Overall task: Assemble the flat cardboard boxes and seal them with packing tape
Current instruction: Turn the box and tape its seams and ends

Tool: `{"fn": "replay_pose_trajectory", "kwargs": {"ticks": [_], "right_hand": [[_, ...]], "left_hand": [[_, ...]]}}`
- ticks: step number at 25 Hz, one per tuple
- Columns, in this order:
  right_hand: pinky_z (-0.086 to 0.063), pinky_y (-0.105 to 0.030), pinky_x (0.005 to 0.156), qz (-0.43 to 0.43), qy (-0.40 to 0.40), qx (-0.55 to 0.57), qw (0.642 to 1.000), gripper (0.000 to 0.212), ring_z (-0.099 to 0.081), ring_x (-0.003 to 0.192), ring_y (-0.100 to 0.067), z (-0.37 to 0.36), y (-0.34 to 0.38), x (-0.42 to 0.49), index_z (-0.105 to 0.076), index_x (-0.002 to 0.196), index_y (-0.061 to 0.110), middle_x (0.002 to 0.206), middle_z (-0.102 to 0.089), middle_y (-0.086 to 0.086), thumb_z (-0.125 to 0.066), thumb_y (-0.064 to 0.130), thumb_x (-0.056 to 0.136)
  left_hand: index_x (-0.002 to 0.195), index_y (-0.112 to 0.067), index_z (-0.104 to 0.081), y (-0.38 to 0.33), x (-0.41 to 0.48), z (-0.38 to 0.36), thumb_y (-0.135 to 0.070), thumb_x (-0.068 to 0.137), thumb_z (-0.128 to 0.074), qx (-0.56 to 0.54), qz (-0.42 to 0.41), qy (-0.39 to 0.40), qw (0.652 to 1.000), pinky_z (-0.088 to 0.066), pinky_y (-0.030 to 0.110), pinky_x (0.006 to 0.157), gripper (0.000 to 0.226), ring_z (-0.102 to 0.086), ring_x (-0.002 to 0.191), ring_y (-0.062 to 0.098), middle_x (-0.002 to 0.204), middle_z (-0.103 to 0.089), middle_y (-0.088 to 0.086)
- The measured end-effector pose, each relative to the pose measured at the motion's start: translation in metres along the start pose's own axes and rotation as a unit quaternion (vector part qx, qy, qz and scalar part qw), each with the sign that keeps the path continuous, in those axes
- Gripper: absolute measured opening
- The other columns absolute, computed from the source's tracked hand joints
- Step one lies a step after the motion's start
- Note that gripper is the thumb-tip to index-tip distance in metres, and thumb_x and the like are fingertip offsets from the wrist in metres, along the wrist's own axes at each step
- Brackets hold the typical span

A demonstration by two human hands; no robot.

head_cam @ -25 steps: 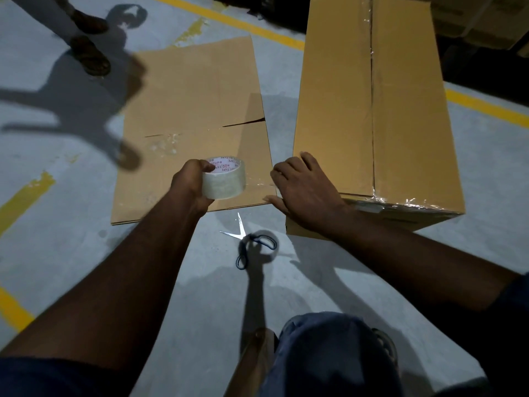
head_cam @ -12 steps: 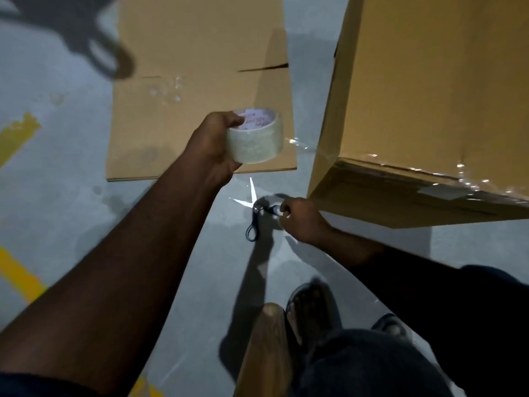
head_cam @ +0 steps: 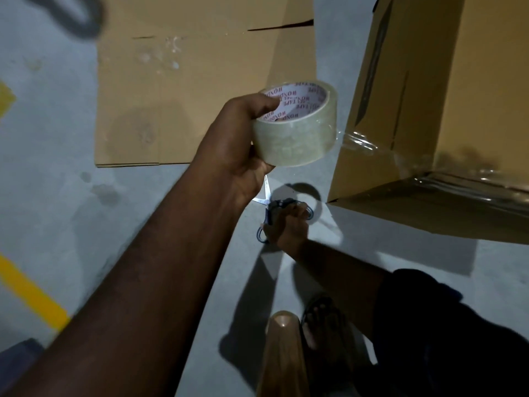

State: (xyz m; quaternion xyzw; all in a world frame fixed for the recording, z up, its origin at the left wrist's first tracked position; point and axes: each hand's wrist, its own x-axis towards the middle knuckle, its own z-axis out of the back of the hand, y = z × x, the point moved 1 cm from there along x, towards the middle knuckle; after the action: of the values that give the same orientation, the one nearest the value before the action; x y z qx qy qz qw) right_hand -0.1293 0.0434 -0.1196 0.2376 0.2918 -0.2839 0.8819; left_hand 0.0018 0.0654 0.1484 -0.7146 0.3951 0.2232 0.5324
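My left hand grips a roll of clear packing tape, thumb inside its core. A strip of tape runs from the roll to the near corner of the assembled cardboard box on the right. Clear tape shines along that box's lower edge. Down on the floor, my right hand curls round the dark handles of the scissors, whose blades point away from me. A flat cardboard box lies on the floor behind the tape roll.
The floor is grey concrete with yellow painted lines at the left. A wooden post and my sandalled foot sit at the bottom centre. A shadow falls across the top left.
My right hand left the box, dropped to the floor and closed on the scissors. The view tilted down and closer. My left hand kept hold of the tape roll.
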Motion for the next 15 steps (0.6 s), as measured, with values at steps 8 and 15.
{"fn": "replay_pose_trajectory", "kwargs": {"ticks": [8, 15], "right_hand": [[-0.038, -0.04, 0.09, -0.076, -0.058, -0.055, 0.994, 0.058, -0.047, 0.113, -0.037, -0.001, -0.026, -0.001, -0.052, 0.127, 0.006, 0.125, -0.045, -0.018, -0.056, 0.045, 0.085], [-0.047, -0.058, 0.087, -0.123, -0.028, 0.043, 0.991, 0.065, -0.054, 0.117, -0.051, 0.003, 0.004, -0.012, -0.058, 0.118, -0.009, 0.125, -0.053, -0.038, -0.025, 0.033, 0.082]], "left_hand": [[0.118, -0.007, -0.069, 0.002, 0.0, -0.002, -0.01, 0.093, -0.051, -0.004, -0.011, -0.006, 1.0, -0.061, 0.039, 0.078, 0.03, -0.071, 0.104, 0.027, 0.107, -0.076, 0.01], [0.12, -0.006, -0.067, -0.002, -0.005, -0.005, -0.009, 0.094, -0.049, -0.013, -0.013, -0.006, 1.0, -0.059, 0.036, 0.063, 0.031, -0.072, 0.096, 0.028, 0.109, -0.075, 0.012]]}}
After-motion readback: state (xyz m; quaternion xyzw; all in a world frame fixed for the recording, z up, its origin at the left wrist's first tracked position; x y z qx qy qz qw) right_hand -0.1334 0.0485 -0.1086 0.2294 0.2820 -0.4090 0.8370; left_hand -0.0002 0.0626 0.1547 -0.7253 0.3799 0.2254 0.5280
